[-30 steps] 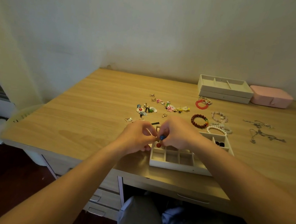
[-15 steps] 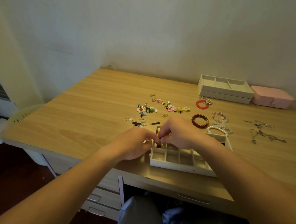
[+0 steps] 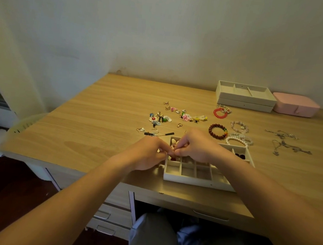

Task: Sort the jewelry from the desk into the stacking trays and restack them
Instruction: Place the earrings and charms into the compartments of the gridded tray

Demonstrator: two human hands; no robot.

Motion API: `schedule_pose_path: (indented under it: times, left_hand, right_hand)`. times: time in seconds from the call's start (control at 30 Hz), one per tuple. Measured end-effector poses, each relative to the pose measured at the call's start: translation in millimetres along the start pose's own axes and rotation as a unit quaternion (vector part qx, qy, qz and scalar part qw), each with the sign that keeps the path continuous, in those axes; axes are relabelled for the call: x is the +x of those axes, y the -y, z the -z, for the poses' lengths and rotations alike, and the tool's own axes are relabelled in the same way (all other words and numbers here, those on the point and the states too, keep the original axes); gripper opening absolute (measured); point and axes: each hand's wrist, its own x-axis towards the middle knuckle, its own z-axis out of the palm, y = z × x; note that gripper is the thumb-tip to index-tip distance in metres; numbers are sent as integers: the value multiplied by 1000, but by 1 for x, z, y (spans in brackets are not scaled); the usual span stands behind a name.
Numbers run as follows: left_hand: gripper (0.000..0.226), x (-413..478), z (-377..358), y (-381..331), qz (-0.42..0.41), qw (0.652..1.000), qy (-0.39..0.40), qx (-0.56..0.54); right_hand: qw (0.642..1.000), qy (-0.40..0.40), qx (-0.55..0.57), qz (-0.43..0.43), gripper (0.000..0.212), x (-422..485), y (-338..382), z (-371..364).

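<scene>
A white compartment tray (image 3: 196,181) lies near the desk's front edge. My left hand (image 3: 149,153) and my right hand (image 3: 196,146) meet over its left compartments, fingertips pinched together on a small earring. Its red bead (image 3: 173,159) shows low in a compartment just under the fingers. Pale pieces (image 3: 173,141) lie in the far left compartment and dark red ones (image 3: 240,156) in a right one. Loose earrings (image 3: 159,119) are scattered beyond the tray. A brown bead bracelet (image 3: 217,131), a pearl bracelet (image 3: 236,140), a red bracelet (image 3: 220,113) and silver necklaces (image 3: 286,143) lie further right.
Two stacked white trays (image 3: 245,96) and a pink box (image 3: 296,104) stand at the back right against the wall. A black tassel earring (image 3: 158,134) lies just left of the near tray. Desk drawers (image 3: 107,214) hang below the front edge.
Both hands have lowered with the earring from above the tray's left edge down into its left compartments. The blue bead is now hidden by the fingers.
</scene>
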Motion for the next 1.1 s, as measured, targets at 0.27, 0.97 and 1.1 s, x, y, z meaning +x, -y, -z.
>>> schedule_pose_path:
  times: [0.27, 0.97, 1.1]
  left_hand:
    - [26, 2, 2, -4, 5, 1000, 6, 7]
    - [26, 2, 3, -5, 17, 997, -25, -69]
    - [22, 3, 8, -1, 30, 992, -49, -109]
  right_hand:
    - [998, -66, 23, 8, 6, -2, -4, -7]
    - [999, -45, 24, -10, 18, -4, -6, -2]
    - [996, -83, 36, -10, 18, -2, -4, 5]
